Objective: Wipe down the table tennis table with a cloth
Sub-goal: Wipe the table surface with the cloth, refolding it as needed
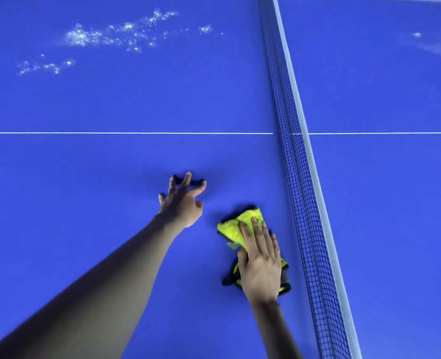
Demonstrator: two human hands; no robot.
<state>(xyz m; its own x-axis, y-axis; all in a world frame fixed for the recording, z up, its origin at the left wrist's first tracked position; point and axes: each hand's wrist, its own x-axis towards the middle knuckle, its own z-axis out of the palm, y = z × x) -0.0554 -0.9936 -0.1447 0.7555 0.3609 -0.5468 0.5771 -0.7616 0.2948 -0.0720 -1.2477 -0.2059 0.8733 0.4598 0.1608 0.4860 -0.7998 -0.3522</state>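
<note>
The blue table tennis table (97, 156) fills the view, with a thin white centre line across it. My right hand (259, 263) lies flat with straight fingers on a crumpled yellow and grey cloth (242, 224), pressing it to the surface just left of the net. My left hand (180, 200) reaches forward with fingers spread, its fingertips touching the bare table a little left of the cloth. White speckled residue (115, 35) marks the far left part of the table.
The dark net (296, 177) with its white top band runs from top centre to bottom right, dividing the table. A faint whitish smear (437, 45) lies on the far right half beyond the net.
</note>
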